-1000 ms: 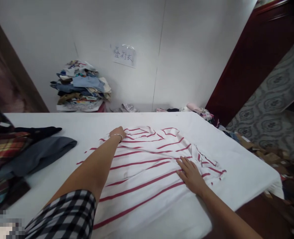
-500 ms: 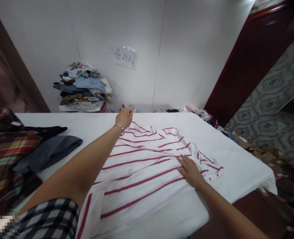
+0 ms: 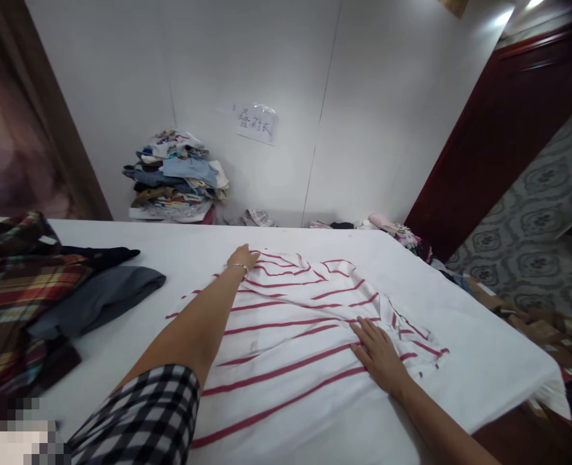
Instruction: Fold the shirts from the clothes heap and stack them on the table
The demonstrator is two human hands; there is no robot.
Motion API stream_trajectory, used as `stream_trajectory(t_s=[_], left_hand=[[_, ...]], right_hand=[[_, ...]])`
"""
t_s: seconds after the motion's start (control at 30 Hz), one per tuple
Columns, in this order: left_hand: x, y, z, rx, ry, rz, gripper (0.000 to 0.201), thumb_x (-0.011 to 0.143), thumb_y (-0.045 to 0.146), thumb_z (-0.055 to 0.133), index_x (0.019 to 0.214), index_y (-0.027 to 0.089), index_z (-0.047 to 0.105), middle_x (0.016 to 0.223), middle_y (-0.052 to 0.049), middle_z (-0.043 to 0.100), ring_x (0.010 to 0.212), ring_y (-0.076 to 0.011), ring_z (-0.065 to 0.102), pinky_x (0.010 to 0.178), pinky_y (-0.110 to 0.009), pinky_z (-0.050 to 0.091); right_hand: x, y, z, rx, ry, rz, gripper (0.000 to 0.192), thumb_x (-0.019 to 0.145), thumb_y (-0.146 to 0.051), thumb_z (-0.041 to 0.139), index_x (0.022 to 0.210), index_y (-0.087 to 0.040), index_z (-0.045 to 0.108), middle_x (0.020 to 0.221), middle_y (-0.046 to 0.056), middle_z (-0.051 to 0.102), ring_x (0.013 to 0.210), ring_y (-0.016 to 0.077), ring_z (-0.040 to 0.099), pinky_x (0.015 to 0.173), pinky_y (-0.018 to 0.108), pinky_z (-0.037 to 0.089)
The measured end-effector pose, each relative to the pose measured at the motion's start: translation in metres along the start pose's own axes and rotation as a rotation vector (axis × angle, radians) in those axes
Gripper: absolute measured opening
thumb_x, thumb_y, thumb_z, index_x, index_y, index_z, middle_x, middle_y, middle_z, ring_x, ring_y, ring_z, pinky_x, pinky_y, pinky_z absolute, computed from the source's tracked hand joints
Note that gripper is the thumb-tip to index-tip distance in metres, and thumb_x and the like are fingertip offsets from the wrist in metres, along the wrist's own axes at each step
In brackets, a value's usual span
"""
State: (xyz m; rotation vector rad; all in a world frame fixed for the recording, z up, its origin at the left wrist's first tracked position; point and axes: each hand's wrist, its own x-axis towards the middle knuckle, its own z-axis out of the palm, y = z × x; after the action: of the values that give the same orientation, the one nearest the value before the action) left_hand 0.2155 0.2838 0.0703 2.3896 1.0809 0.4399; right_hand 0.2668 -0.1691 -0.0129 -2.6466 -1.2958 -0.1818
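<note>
A white shirt with red stripes (image 3: 276, 349) lies spread on the white-covered table (image 3: 489, 349), its collar end away from me and some creases across it. My left hand (image 3: 243, 257), with a bracelet at the wrist, is at the shirt's far left shoulder. Its fingers are closed on the cloth there, though partly hidden by the back of the hand. Flat on the right side of the shirt rests my right hand (image 3: 377, 354), fingers extended, near the bunched right sleeve (image 3: 416, 332).
At left lie a plaid shirt (image 3: 19, 290) and a dark grey garment (image 3: 101, 300). A tall pile of clothes (image 3: 179, 177) stands by the wall, below and left of a paper sign (image 3: 256, 123). More clothes (image 3: 395, 229) lie past the far right edge; cardboard boxes (image 3: 532, 329) are at right.
My left hand has come down from above the table to the shirt's shoulder. The left sleeve now shows beyond my forearm. My right hand stays on the shirt; the view has shifted slightly.
</note>
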Motion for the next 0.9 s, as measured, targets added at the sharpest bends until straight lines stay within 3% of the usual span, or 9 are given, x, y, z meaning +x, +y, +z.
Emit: stream_trajectory(t_s=[0.13,0.27,0.47,0.57,0.67,0.77,0.9], left_hand=[[0.006,0.006,0.015,-0.056,-0.015,-0.132,0.043,0.071,0.033,0.065,0.105,0.008,0.063,0.11,-0.027,0.065,0.108,-0.0392,0.059,0.089,-0.048,0.045],[0.009,0.023,0.013,-0.209,0.045,-0.073,0.022,0.072,0.02,0.06,0.092,0.013,0.067,0.107,-0.02,0.068,0.109,-0.0346,0.06,0.089,-0.044,0.047],[-0.003,0.103,-0.025,-0.609,0.14,0.18,0.029,0.084,0.024,0.044,0.106,0.013,0.061,0.096,-0.009,0.071,0.083,-0.0178,0.068,0.066,-0.025,0.054],[-0.042,0.138,-0.05,-0.791,0.163,0.427,0.025,0.08,0.019,0.05,0.1,0.016,0.064,0.097,-0.004,0.071,0.089,-0.0148,0.067,0.073,-0.024,0.054],[-0.102,0.15,-0.06,-0.881,0.114,0.822,0.028,0.074,0.007,0.049,0.089,0.019,0.068,0.104,-0.003,0.071,0.103,-0.0157,0.062,0.091,-0.03,0.049],[-0.165,0.143,-0.048,-0.783,-0.086,1.003,0.035,0.071,0.001,0.043,0.088,0.02,0.068,0.105,-0.002,0.07,0.104,-0.0146,0.061,0.096,-0.032,0.046],[-0.216,0.126,-0.02,-0.697,-0.405,1.067,0.044,0.068,0.001,0.043,0.1,0.02,0.066,0.097,-0.003,0.071,0.091,-0.0149,0.064,0.085,-0.029,0.05]], right_hand=[[0.0,-0.003,-0.005,0.02,-0.019,0.014,0.052,0.094,-0.05,0.032,0.142,-0.03,0.04,0.152,0.004,0.031,0.141,0.0249,0.026,0.111,0.048,0.026],[0.0,-0.007,-0.011,0.042,-0.036,0.028,0.052,0.094,-0.051,0.032,0.141,-0.03,0.04,0.153,0.004,0.03,0.141,0.0244,0.025,0.112,0.048,0.025],[0.002,-0.01,-0.012,0.132,-0.029,0.059,0.051,0.093,-0.05,0.037,0.139,-0.029,0.044,0.151,0.006,0.033,0.141,0.0253,0.025,0.112,0.05,0.022],[0.003,-0.006,-0.021,0.316,-0.063,0.125,0.053,0.088,-0.051,0.046,0.137,-0.029,0.047,0.15,0.006,0.035,0.141,0.0272,0.024,0.113,0.053,0.018],[0.007,-0.007,-0.044,0.696,-0.082,0.242,0.063,0.082,-0.052,0.057,0.14,-0.031,0.042,0.151,0.006,0.034,0.141,0.0274,0.025,0.112,0.052,0.023],[0.018,-0.025,-0.069,1.099,-0.017,0.216,0.069,0.08,-0.049,0.063,0.142,-0.036,0.034,0.15,0.004,0.035,0.138,0.0256,0.032,0.107,0.049,0.034],[0.04,-0.07,-0.086,1.473,-0.061,0.111,0.047,0.081,-0.055,0.059,0.118,-0.026,0.06,0.128,0.007,0.06,0.116,0.0271,0.056,0.093,0.046,0.048]])
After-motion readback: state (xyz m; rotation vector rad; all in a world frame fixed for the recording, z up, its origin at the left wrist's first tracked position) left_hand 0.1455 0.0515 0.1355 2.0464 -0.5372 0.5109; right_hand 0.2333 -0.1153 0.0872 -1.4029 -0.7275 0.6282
